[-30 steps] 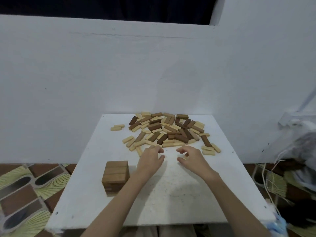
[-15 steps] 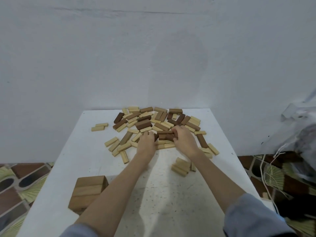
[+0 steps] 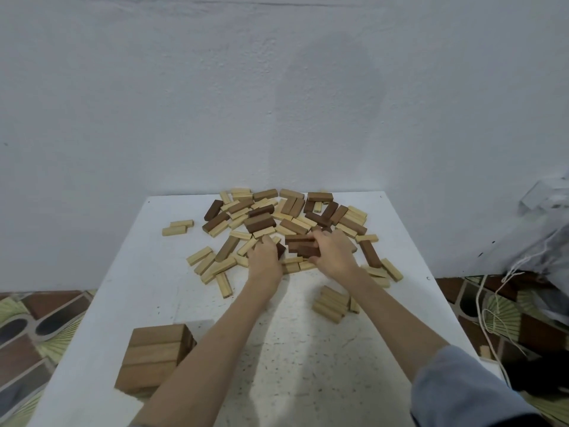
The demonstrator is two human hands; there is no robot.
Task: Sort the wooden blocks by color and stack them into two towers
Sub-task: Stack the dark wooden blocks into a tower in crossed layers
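Note:
A scattered pile of light and dark wooden blocks [image 3: 286, 217] covers the far half of the white table [image 3: 295, 349]. My left hand [image 3: 264, 260] and my right hand [image 3: 334, 255] are both in the near edge of the pile, closed around a few dark brown blocks [image 3: 300, 246] held between them. A short tower of brown blocks [image 3: 154, 355] stands at the near left of the table. A small row of light blocks [image 3: 331, 303] lies flat at the right, under my right forearm's side.
Two light blocks [image 3: 178, 227] lie apart at the far left. A white wall rises right behind the table. Cords and a bag [image 3: 542, 251] hang off to the right, over a patterned floor [image 3: 30, 328].
My head leaned forward and both hands moved from the bare table into the pile, closing on dark blocks. A row of light blocks, unseen a second ago, now lies by my right forearm.

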